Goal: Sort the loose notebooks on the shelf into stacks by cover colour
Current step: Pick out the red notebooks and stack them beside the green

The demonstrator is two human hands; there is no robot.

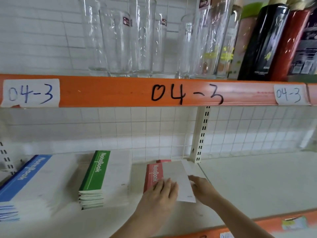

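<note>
Three groups of notebooks lie on the white shelf [248, 182]. A blue-spined stack [25, 179] is at the far left, and a green-spined stack [96, 170] sits beside it. In the middle lies a red-spined notebook [153, 174] on top of at least one more red one. My left hand [161, 194] rests flat on its white cover with straight fingers. My right hand [204, 189] touches the notebook's right edge; its fingertips are hidden against the cover.
An orange beam [120, 91] marked 04-3 crosses above, carrying tall drinking glasses [120, 40] and dark bottles [267, 42]. A cream slotted upright [202, 134] stands just behind the red notebooks. A wire grid backs the shelf. The orange front edge [257, 224] runs at the lower right.
</note>
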